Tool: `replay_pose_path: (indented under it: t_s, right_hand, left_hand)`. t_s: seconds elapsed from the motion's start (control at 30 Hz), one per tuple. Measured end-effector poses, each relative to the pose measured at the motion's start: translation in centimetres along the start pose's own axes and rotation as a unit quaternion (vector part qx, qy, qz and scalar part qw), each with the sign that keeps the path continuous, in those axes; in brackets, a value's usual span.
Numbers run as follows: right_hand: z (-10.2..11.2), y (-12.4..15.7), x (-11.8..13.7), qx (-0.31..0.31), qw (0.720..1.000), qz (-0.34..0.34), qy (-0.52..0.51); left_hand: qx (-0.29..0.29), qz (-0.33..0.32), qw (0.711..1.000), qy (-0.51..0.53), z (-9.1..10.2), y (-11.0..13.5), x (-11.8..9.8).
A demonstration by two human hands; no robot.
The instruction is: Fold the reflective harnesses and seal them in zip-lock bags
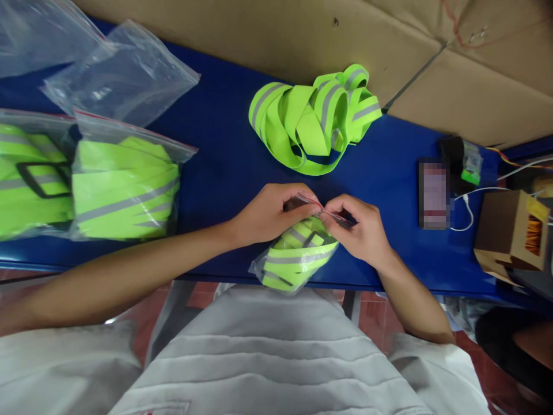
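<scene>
Zip bag (294,262), clear plastic with a red-lined mouth, lies at the near edge of the blue table (224,155), its lower end hanging a little over the edge towards the person's lap; inside it sits a folded neon-green strap with grey reflective bands and a dark buckle. It looks light and soft; the film is likely slippery and crumples easily, so the firmer closure strip at the mouth seems the best place to take hold, while the padded body would only squash.

The left hand (265,216) comes in from the left with the forearm low and nearly level across the table edge; its fingers (298,203) are curled together and pinched on the left part of the bag's mouth. The right hand (365,230) reaches in from the lower right, wrist bent inward; its thumb and fingertips (334,208) are pressed shut on the right part of the same strip, close beside the left hand's.

Beyond the hands lies a loose pile of strap (311,118); to the left, two filled bags (125,184) lie side by side, with empty bags (121,75) behind them; to the right are a phone (434,195) on a white cable and a small cardboard box (510,230); flattened cardboard (302,34) lies farthest off.
</scene>
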State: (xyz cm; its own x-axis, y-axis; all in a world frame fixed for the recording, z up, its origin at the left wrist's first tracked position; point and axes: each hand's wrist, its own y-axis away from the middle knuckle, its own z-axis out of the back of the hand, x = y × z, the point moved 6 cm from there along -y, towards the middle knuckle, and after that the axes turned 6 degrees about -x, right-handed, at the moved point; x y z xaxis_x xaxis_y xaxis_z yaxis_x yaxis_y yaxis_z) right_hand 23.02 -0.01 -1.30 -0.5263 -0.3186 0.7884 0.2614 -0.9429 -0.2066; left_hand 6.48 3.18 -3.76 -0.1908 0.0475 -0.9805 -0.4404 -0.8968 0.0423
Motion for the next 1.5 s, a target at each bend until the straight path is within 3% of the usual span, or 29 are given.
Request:
replay_pose_path:
  t_s: [0.17,0.27,0.4,0.53,0.77,0.9,1.0,1.07,1.2,1.3,1.4,1.5]
  right_hand:
    - [-0.4,0.1,0.0,0.002,1.000,0.000,0.010]
    - [-0.4,0.1,-0.1,0.000,1.000,0.006,0.002]
    - [0.1,0.2,-0.6,-0.016,0.999,-0.022,-0.023]
    - [0.5,0.2,-1.6,-0.002,0.997,-0.065,-0.038]
    - [2.7,-0.2,-2.8,0.042,0.992,-0.104,-0.048]
    - [2.2,0.0,-2.6,0.051,0.994,-0.081,-0.045]
    - [0.7,0.2,-2.3,0.059,0.996,-0.054,-0.039]
    - [-0.2,0.5,-2.2,0.071,0.997,-0.038,-0.020]
    - [-1.2,1.1,-1.9,0.102,0.994,-0.011,0.038]
    - [-1.7,1.4,-1.3,0.128,0.988,0.019,0.082]
    - [-1.6,1.3,-1.0,0.104,0.984,0.048,0.136]
    - [-1.1,0.6,-1.4,0.049,0.978,0.068,0.191]
  left_hand:
    - [-0.014,-0.055,0.997,-0.055,-0.2,0.4,-0.3]
    - [-0.013,-0.050,0.997,-0.064,-0.2,0.4,-0.2]
    - [0.044,-0.039,0.997,-0.057,0.1,0.2,-0.4]
    - [0.102,-0.079,0.985,-0.110,0.5,0.1,-0.9]
    - [0.114,-0.087,0.971,-0.194,3.0,-0.4,-2.3]
    - [0.114,-0.110,0.954,-0.253,5.2,0.0,-3.9]
    - [0.054,-0.098,0.940,-0.323,7.4,0.7,-3.9]
    - [-0.044,-0.067,0.916,-0.392,9.7,1.2,-3.6]
    - [-0.267,-0.040,0.811,-0.520,15.2,2.4,-4.9]
    - [-0.297,-0.031,0.774,-0.558,17.3,1.9,-6.2]
    - [-0.266,-0.042,0.769,-0.579,16.5,0.8,-7.0]
    - [-0.140,-0.106,0.807,-0.564,11.0,0.3,-6.7]
